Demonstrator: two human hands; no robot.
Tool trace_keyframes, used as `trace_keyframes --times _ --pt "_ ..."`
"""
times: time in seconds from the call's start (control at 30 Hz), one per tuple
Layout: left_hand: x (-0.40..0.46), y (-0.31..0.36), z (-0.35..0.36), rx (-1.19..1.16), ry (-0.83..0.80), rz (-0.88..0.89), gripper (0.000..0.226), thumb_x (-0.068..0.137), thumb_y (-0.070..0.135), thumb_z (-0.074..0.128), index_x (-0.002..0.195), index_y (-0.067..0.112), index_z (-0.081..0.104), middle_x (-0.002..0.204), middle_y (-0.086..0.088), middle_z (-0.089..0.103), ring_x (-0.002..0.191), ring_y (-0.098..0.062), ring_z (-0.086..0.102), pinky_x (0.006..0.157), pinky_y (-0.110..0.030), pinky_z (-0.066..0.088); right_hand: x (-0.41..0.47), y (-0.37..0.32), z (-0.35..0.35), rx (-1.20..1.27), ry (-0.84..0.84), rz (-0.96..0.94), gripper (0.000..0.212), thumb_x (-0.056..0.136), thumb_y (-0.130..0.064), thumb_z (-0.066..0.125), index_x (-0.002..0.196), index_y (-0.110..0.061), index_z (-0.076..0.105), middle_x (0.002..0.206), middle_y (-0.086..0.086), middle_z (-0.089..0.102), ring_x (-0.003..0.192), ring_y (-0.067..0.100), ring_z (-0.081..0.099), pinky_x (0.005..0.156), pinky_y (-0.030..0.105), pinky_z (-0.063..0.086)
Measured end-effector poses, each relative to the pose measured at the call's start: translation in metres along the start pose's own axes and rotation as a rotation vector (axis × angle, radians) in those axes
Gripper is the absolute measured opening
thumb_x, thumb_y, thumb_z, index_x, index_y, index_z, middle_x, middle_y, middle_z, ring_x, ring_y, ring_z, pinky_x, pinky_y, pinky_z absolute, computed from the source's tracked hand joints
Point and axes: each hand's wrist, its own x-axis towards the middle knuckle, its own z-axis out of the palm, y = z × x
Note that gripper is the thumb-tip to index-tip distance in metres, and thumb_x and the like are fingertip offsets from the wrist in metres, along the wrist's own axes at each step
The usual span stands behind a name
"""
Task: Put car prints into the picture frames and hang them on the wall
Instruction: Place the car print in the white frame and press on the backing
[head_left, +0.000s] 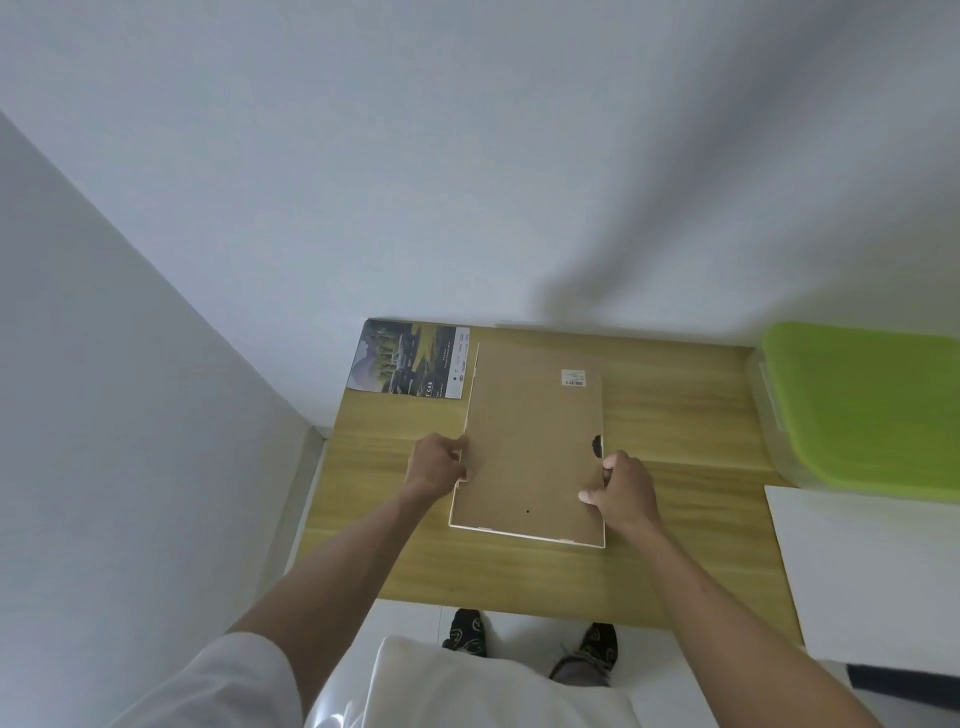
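Early in the task, by my reading. One frame (530, 447) lay face down on the desk (675, 415), brown backing board up, with a small label (573, 378) near its far right corner. The left hand (439, 465) gripped the frame's left edge, fingers curled at the rim; the right hand (626, 491) gripped the right edge, thumb lying on the backing, just below a dark notch in the board. I could not tell whether the hands were lifting the frame or prying at the backing.

One car print (410, 364) lay flat at the far left corner of the desk, its right margin tucked under or just beside the frame's far left corner; I could not tell which. It was not in the frame, as far as I could judge.

Nothing hung on the wall (467, 156). A white sheet or board (872, 566) lay at the right, and a green-lidded box (872, 405) stood behind it.

Judged left to do: open the backing, seat the print, close up, hang. Only one frame and one print were visible; any others were out of view.
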Motion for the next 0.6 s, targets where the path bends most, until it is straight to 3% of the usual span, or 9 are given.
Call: trace_keyframes --times 0.07,0.17,0.27,0.33,0.4,0.47,0.53,0.6 --pt "0.000 0.002 0.001 0.030 -0.003 0.015 0.059 0.071 -0.002 0.079 0.127 0.008 0.063 0.109 -0.016 0.070 0.082 -0.020 0.063 0.076 -0.020 0.043 -0.003 -0.003 -0.002 -0.031 0.003 -0.032 0.044 0.066 -0.014 0.087 0.094 -0.011 0.052 0.103 0.007 0.058 0.094 0.023 0.052 0.073 0.028 0.036" --pt "0.002 0.003 0.002 0.103 -0.008 0.053 0.057 0.073 -0.003 0.078 0.127 0.004 0.063 0.108 -0.015 0.066 0.082 -0.016 0.056 0.077 -0.021 0.043 -0.003 -0.006 -0.006 -0.103 -0.018 -0.068 0.047 0.070 -0.015 0.086 0.095 -0.011 0.046 0.104 0.009 0.052 0.093 0.023 0.047 0.072 0.027 0.032" --pt "0.004 0.006 0.002 0.242 -0.032 0.125 0.045 0.075 -0.001 0.074 0.119 0.001 0.066 0.100 -0.011 0.058 0.092 -0.028 0.062 0.083 -0.034 0.052 0.000 -0.014 -0.013 -0.224 -0.077 -0.067 0.060 0.070 -0.023 0.087 0.112 -0.004 0.048 0.116 0.012 0.049 0.105 0.028 0.051 0.079 0.033 0.043" --pt "0.005 0.013 0.001 0.441 -0.058 0.205 0.046 0.076 0.006 0.073 0.119 0.003 0.057 0.108 -0.012 0.053 0.101 -0.036 0.060 0.084 -0.043 0.051 0.003 -0.021 -0.020 -0.365 -0.100 -0.071 0.076 0.067 -0.032 0.088 0.124 -0.007 0.045 0.125 0.010 0.045 0.117 0.029 0.048 0.082 0.038 0.048" --pt "0.009 0.022 -0.002 0.604 -0.089 0.251 0.072 0.072 0.011 0.080 0.132 0.007 0.043 0.127 -0.014 0.046 0.114 -0.035 0.054 0.087 -0.047 0.051 0.008 -0.027 -0.026 -0.487 -0.120 -0.143 0.094 0.063 -0.037 0.089 0.136 -0.010 0.037 0.137 0.009 0.038 0.127 0.029 0.041 0.088 0.039 0.048" --pt "0.018 0.030 -0.006 0.747 -0.112 0.295 0.105 0.064 0.020 0.089 0.146 0.009 0.026 0.152 -0.015 0.027 0.132 -0.035 0.039 0.098 -0.047 0.047 0.018 -0.031 -0.030 -0.604 -0.186 -0.245 0.117 0.064 -0.042 0.088 0.151 -0.006 0.018 0.157 0.011 0.019 0.144 0.032 0.025 0.108 0.042 0.037" --pt "0.029 0.036 -0.008 0.872 -0.150 0.331 0.131 0.059 0.029 0.092 0.154 0.007 0.005 0.162 -0.016 -0.001 0.146 -0.035 0.018 0.116 -0.046 0.029 0.028 -0.036 -0.032 -0.741 -0.295 -0.301 0.129 0.070 -0.047 0.082 0.157 -0.005 -0.005 0.165 0.010 -0.009 0.153 0.030 -0.002 0.122 0.045 0.014" --pt "0.038 0.042 -0.008 0.937 -0.201 0.335 0.142 0.059 0.033 0.092 0.154 0.004 -0.009 0.161 -0.016 -0.015 0.151 -0.032 -0.002 0.123 -0.043 0.011 0.036 -0.039 -0.031 -0.817 -0.369 -0.319 0.131 0.074 -0.049 0.079 0.156 -0.005 -0.013 0.164 0.011 -0.020 0.152 0.030 -0.014 0.123 0.045 0.003"
